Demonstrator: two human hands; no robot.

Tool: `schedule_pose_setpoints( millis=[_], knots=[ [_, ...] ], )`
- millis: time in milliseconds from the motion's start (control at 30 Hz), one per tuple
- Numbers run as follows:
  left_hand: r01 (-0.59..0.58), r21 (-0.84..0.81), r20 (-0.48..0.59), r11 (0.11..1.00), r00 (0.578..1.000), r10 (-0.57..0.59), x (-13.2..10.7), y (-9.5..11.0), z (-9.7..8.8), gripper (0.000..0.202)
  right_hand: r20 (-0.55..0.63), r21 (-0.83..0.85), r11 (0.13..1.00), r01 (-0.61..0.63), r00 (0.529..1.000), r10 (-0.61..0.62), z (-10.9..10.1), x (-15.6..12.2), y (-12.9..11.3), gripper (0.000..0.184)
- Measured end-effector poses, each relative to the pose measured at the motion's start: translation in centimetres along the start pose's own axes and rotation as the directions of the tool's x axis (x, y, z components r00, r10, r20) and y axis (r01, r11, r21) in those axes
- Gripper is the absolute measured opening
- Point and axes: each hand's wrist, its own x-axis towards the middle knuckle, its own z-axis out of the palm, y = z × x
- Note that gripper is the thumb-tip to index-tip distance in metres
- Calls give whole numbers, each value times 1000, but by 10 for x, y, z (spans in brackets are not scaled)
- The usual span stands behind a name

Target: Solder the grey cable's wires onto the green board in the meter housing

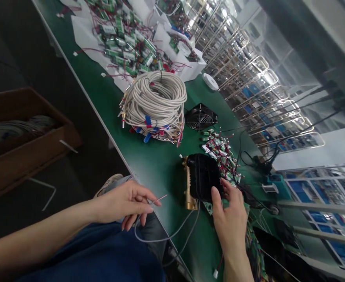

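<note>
My left hand (138, 203) pinches the end of a thin grey cable (157, 240) between thumb and fingertips, and a pinkish wire tip sticks out past them. The cable loops toward a black plastic housing (204, 176) mounted on a brass pipe body (188, 188). My right hand (229, 215) grips the housing's near right edge, thumb on its upper side and the other fingers partly hidden behind. Close to that hand, a green circuit board (210, 207) shows partly under the housing.
Coiled grey cables (157, 98) stand farther up the green bench (139, 156). Beyond them, white foam trays (84, 37) hold green battery-like parts. A black fan (201, 117) and a pile of small wired parts (222, 152) lie nearby. A cardboard box (28, 164) sits left, below the bench.
</note>
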Motion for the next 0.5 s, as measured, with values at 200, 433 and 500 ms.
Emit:
schedule_pose_setpoints(
  millis=[200,433,500],
  knots=[
    [-17,-26,-12,1000,1000,17,-9,-2,-6,33,183,260,929,-264,958,221,15,30,25,38],
    [-32,-40,-50,999,998,30,-11,2,-10,31,327,523,732,-436,896,301,25,29,63,44],
    [-31,-37,-48,999,998,29,-9,2,-8,31,324,545,713,-442,895,308,28,28,67,45]
  ],
)
